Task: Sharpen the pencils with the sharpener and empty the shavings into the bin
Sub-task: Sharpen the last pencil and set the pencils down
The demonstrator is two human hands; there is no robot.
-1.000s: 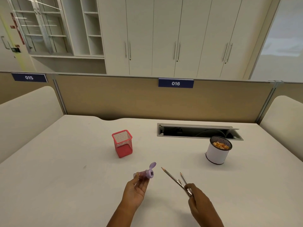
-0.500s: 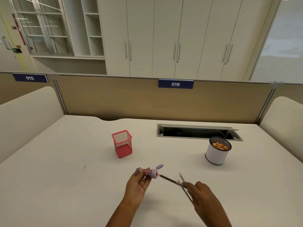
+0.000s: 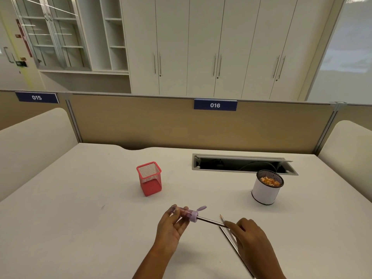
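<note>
The left hand (image 3: 171, 228) is gripping the purple sharpener (image 3: 190, 215) just above the worktop (image 3: 80, 218). The right hand (image 3: 251, 236) is pinching a pencil (image 3: 211, 221) whose tip is sitting in the sharpener. A second pencil (image 3: 229, 234) is running beneath that hand. A red mesh holder (image 3: 150, 180) is standing beyond the hands. The white bin (image 3: 263, 193) with shavings is standing to the right, beside the open cable tray (image 3: 241, 165).
</note>
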